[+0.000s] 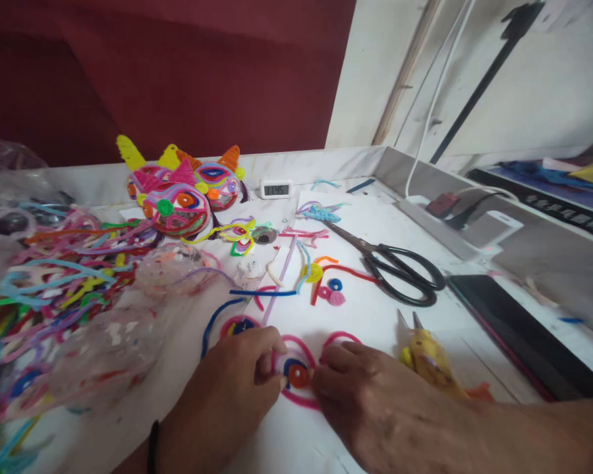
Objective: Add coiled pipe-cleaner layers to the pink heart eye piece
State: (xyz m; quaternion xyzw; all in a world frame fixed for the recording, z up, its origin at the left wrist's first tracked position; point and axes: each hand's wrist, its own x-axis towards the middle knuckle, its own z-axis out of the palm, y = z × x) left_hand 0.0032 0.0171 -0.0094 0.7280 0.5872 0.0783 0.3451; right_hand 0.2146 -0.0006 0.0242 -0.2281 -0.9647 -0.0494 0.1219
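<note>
1. The left hand [242, 375] and right hand [360, 395] meet low in the middle of the view, fingertips drawn together from either side onto a round coiled pipe-cleaner disc with a pink outer loop, a blue ring and an orange centre [296, 374].
2. The disc lies flat on the white table [375, 322], directly between the two hands — the left fingers pinch its left edge, the right fingers press at its right edge, so both are about equally near.
3. Being round, the disc has no clear long axis; its pink loop trails toward the person, under the right hand.
4. Just beyond the left hand sit a second, smaller pink-and-blue coil [240, 324] and a curved dark blue pipe cleaner [217, 316].
5. Beside the right wrist lies a yellow glue gun [427, 359], nozzle pointing away from the person.
6. Farther out rest black-handled scissors [390, 263], blades pointing away and left.
7. At the left edge spreads a tangled heap of loose multicoloured pipe cleaners [54, 270]; behind it stand finished bright pipe-cleaner masks [182, 191] — near a small white digital clock [275, 189].
</note>
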